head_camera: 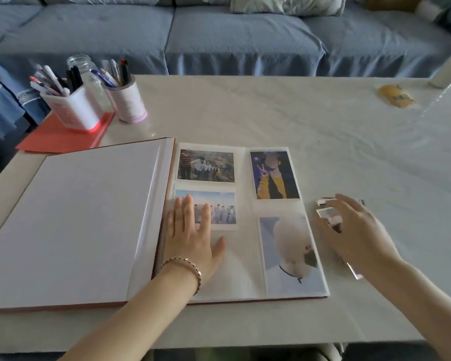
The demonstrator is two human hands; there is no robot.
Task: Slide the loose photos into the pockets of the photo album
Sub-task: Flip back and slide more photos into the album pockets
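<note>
While the photo album (89, 217) lies open, step in hand: fetching the next print for the page under the left hand (a judgement).
Left hand (190, 241): flat, palm down, fingers straight and slightly spread, pressing the page; its fingertips overlap a group photo (219, 207).
Right hand (354, 230): forearm reaching outward past the album's edge, fingers spread and lightly curved over the loose photos (324, 212); blurred, so whether a print is pinched cannot be told.
Loose photos: a small untidy stack on the table, under the right fingers.
Empty pocket (235, 269): just beside the left thumb, between the two hands; the other four pockets on this page are filled.
Next move calls for: separating one print from the stack, carrying it towards the left hand, and feeding it squarely into that pocket while the left palm holds the sheet flat.
</note>
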